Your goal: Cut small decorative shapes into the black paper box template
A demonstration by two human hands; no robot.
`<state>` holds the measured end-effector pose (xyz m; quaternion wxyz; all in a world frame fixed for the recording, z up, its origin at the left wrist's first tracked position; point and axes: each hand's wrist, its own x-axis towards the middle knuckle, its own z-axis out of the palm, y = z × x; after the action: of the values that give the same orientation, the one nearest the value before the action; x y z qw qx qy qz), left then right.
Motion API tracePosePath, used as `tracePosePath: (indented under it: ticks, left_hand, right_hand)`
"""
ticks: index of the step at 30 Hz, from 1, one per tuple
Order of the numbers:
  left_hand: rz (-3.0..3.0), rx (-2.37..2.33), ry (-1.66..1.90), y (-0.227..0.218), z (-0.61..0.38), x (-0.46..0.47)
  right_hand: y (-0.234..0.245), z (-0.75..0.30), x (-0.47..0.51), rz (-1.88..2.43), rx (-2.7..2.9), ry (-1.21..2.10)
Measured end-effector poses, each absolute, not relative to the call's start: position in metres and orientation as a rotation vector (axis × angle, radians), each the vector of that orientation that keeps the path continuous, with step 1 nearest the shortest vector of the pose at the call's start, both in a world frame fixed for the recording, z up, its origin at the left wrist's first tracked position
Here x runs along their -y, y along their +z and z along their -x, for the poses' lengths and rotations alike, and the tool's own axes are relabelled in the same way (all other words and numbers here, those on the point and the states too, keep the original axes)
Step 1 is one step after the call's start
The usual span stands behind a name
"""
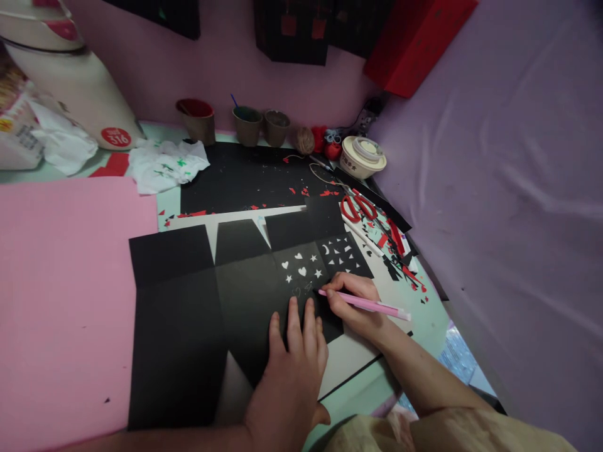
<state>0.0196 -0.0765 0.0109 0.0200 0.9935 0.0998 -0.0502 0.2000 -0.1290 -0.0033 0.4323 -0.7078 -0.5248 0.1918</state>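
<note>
A large black paper sheet [188,326], cut into flaps, lies flat on the table. One panel has cut-out hearts and stars [301,267]; the panel beside it has small triangles and a crescent [342,254]. My left hand [292,370] lies flat on the black sheet, fingers stretched out and together, just below the cut-outs. My right hand [353,307] grips a pink pen-like tool [367,304], its tip touching the black paper beside the hearts and stars.
A pink sheet [61,295] covers the table's left. Red scissors [358,207] and paper scraps [400,251] lie to the right. Several paper cups [247,125], a twine ball [304,139], a round container [362,157] and crumpled white cloth [164,163] line the back. Purple fabric [509,188] rises on the right.
</note>
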Motion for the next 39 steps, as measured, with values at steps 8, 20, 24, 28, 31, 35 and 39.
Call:
tracePosePath:
  ticks: [8, 20, 24, 28, 31, 35, 39]
  left_hand:
    - [-3.057, -0.312, -0.174, 0.0123, -0.0213, 0.075]
    - [-3.051, -0.322, -0.176, 0.0128, -0.0195, 0.0769]
    - [-3.06, -0.326, -0.168, 0.0116, -0.0197, 0.0765]
    - [-3.054, -0.312, -0.162, 0.0117, -0.0194, 0.0757]
    - [-3.045, -0.324, -0.164, 0.012, -0.0192, 0.0757]
    - [-3.05, -0.316, -0.157, 0.0124, -0.0194, 0.0761]
    - [-3.049, -0.31, -0.191, 0.014, -0.0206, 0.0758]
  right_hand:
    - [-0.0035, -0.2017, 0.1302, 1.733, 1.295, 0.509]
    - [0.0018, -0.1999, 0.127, 1.733, 1.321, 0.532]
    - [0.0014, -0.2003, 0.1265, 1.749, 1.328, 0.538]
    - [-0.0012, -0.2011, 0.1272, 1.741, 1.321, 0.521]
    - [-0.0031, -0.201, 0.1278, 1.744, 1.312, 0.505]
    - [-0.0043, -0.2002, 0.1285, 1.753, 1.302, 0.493]
    - [-0.0048, -0.1998, 0.1289, 1.765, 1.288, 0.495]
